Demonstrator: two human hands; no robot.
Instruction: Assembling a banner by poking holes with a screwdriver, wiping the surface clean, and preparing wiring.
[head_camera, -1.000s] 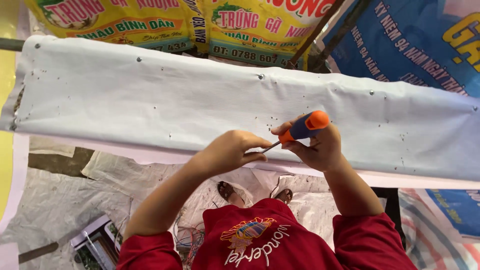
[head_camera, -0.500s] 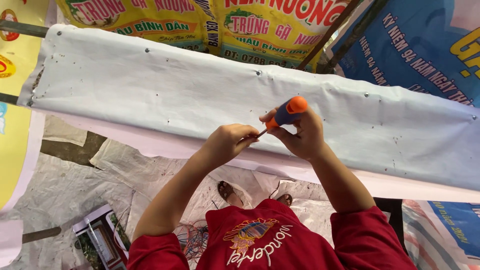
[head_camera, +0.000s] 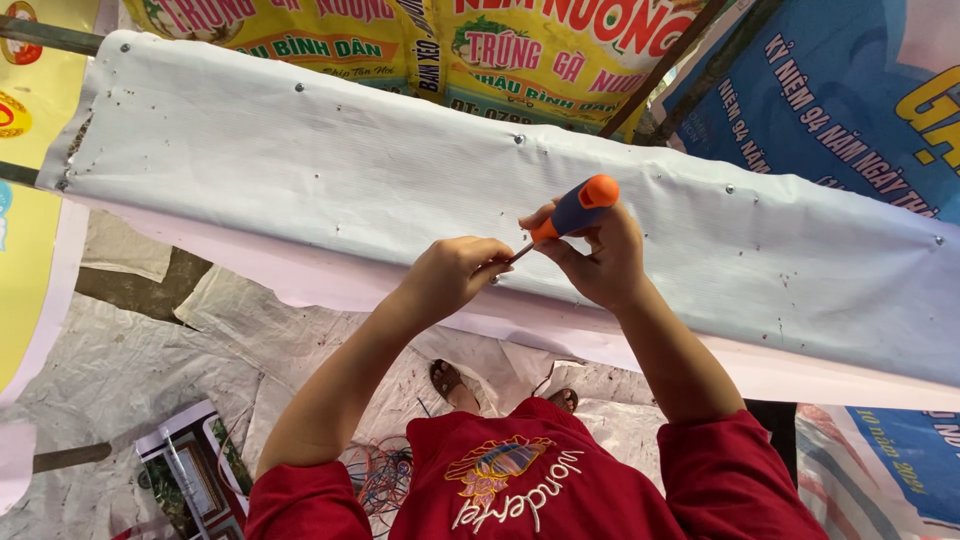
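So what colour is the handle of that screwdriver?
The screwdriver handle is blue with orange ends, clearest in the head view.

A matt, woven white tarpaulin sheet (head_camera: 300, 150) studded with small shiny metal rivets (head_camera: 518, 139) met a screwdriver (head_camera: 572, 212) with a smooth orange-and-blue plastic handle and thin metal shaft.

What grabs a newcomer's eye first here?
The orange-and-blue screwdriver gripped in the right hand, dead centre, tip angled down to the left hand. Both work against a white sheet stretched across the frame; bright yellow and blue banners hang behind.
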